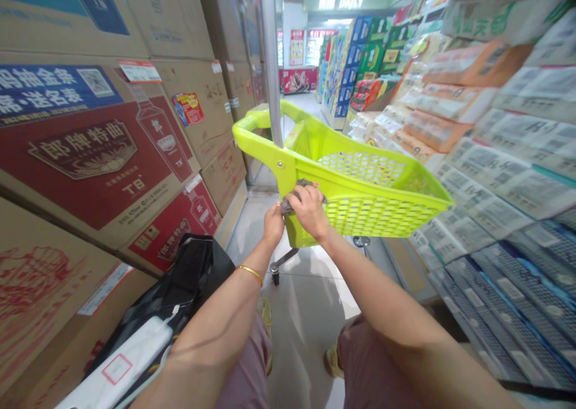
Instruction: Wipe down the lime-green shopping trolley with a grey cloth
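A bright green plastic shopping cart (360,181) with perforated basket walls stands in front of me, turned sideways. My right hand (309,208) is closed over a crumpled grey-brown cloth (292,205), which lies against the cart's side panel below the handle end. Just left of it, my left hand (273,220) is curled at the panel's near edge, beside the cloth. Its fingertips are hidden, so what it grips does not show clearly. Above the hands, a metal pole (272,67) rises along the cart's handle (252,134).
Stacked cardboard cartons (90,139) line the left side. A black bag (193,265) and a white object (117,361) are low at the left. Packaged paper goods (490,139) fill the right side. The tiled aisle floor (306,337) runs between them.
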`<state>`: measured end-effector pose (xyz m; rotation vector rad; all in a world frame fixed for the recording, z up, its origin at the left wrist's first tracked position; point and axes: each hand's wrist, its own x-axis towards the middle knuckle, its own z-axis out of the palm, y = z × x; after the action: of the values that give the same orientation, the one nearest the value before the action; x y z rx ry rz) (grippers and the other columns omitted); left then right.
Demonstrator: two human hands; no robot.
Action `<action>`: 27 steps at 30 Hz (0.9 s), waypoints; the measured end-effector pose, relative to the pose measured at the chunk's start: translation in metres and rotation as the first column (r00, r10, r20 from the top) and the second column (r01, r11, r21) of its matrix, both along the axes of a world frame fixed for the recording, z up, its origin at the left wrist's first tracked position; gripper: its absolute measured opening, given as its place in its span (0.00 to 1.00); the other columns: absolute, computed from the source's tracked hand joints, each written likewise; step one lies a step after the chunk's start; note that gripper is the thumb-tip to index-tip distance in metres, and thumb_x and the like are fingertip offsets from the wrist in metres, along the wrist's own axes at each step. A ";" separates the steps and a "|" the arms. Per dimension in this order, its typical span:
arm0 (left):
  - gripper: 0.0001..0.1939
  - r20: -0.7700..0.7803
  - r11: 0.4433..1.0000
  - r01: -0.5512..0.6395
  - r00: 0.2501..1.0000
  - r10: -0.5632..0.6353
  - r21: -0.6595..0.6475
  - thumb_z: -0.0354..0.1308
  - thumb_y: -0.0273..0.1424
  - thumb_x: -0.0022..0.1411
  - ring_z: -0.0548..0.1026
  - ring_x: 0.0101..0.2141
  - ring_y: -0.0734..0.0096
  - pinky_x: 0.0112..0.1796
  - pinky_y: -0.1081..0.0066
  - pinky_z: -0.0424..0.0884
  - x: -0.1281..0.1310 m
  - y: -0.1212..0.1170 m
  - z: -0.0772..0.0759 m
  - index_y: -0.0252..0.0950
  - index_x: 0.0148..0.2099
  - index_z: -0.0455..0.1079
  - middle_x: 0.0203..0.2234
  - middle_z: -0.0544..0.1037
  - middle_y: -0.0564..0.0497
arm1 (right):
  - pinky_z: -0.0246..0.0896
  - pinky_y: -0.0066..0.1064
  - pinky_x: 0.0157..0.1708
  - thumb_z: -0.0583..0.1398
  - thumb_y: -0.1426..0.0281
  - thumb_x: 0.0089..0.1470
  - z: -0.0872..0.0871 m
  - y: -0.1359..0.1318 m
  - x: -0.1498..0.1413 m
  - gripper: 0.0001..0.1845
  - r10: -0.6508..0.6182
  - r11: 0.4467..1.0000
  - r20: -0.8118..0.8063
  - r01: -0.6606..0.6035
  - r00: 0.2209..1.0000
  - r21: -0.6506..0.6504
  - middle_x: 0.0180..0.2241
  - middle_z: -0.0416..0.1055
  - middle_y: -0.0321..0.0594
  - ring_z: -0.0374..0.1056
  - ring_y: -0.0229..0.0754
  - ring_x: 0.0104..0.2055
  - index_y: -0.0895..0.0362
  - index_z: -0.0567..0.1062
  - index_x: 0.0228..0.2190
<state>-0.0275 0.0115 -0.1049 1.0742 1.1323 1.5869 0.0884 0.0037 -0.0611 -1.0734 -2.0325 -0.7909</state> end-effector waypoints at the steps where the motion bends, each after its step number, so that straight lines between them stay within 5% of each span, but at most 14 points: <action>1: 0.15 0.022 0.999 -0.018 1.000 0.017 0.037 0.52 0.41 0.59 0.68 0.30 0.74 0.36 0.73 0.64 0.001 0.000 0.008 0.34 0.30 0.68 0.25 0.73 0.54 | 0.44 0.39 0.50 0.52 0.68 0.60 0.005 0.000 -0.001 0.11 -0.004 1.000 -0.019 0.005 1.000 0.006 0.44 0.69 0.42 0.54 0.45 0.49 0.51 0.74 0.40; 6: 0.18 0.081 0.994 -0.092 0.993 0.087 0.065 0.49 0.43 0.62 0.65 0.24 0.77 0.29 0.75 0.62 0.006 -0.007 0.045 0.34 0.28 0.65 0.20 0.69 0.56 | 0.48 0.39 0.48 0.54 0.70 0.59 -0.012 -0.003 -0.004 0.11 0.013 0.998 0.021 -0.012 1.000 -0.059 0.44 0.69 0.41 0.55 0.44 0.47 0.50 0.74 0.40; 12: 0.20 -0.091 0.987 -0.162 0.983 0.162 0.006 0.47 0.43 0.64 0.65 0.24 0.76 0.28 0.74 0.62 0.008 -0.013 0.061 0.34 0.26 0.64 0.20 0.68 0.55 | 0.51 0.37 0.43 0.55 0.74 0.57 -0.045 -0.005 -0.001 0.09 0.087 0.979 0.144 -0.058 0.986 -0.194 0.42 0.69 0.41 0.56 0.43 0.43 0.51 0.75 0.34; 15: 0.19 -0.085 0.986 -0.164 0.983 0.164 0.010 0.47 0.44 0.63 0.66 0.25 0.75 0.29 0.74 0.63 0.009 -0.012 0.064 0.35 0.28 0.65 0.21 0.70 0.54 | 0.51 0.37 0.45 0.54 0.74 0.57 -0.029 -0.002 -0.001 0.10 0.073 0.991 0.064 -0.065 0.995 -0.115 0.42 0.69 0.41 0.56 0.43 0.44 0.51 0.74 0.37; 22: 0.22 -0.059 0.987 -0.150 0.986 0.154 0.060 0.46 0.46 0.62 0.70 0.30 0.70 0.34 0.71 0.65 0.006 -0.007 0.068 0.33 0.30 0.68 0.26 0.74 0.49 | 0.50 0.38 0.49 0.53 0.75 0.57 0.036 0.003 -0.018 0.13 0.052 0.992 -0.299 -0.015 0.953 0.124 0.43 0.66 0.45 0.54 0.46 0.48 0.53 0.74 0.40; 27: 0.21 -0.029 0.980 -0.154 0.987 0.159 0.126 0.48 0.47 0.61 0.67 0.27 0.74 0.31 0.73 0.64 0.004 -0.011 0.072 0.34 0.28 0.65 0.23 0.71 0.52 | 0.51 0.38 0.48 0.53 0.75 0.56 0.029 0.002 -0.025 0.12 0.058 0.989 -0.352 -0.007 0.934 0.146 0.42 0.66 0.45 0.54 0.45 0.47 0.53 0.74 0.38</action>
<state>-0.0234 0.0002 -0.0328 1.1237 1.1814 1.7857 0.0633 0.0060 -0.0321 -1.0164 -1.6592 -0.6592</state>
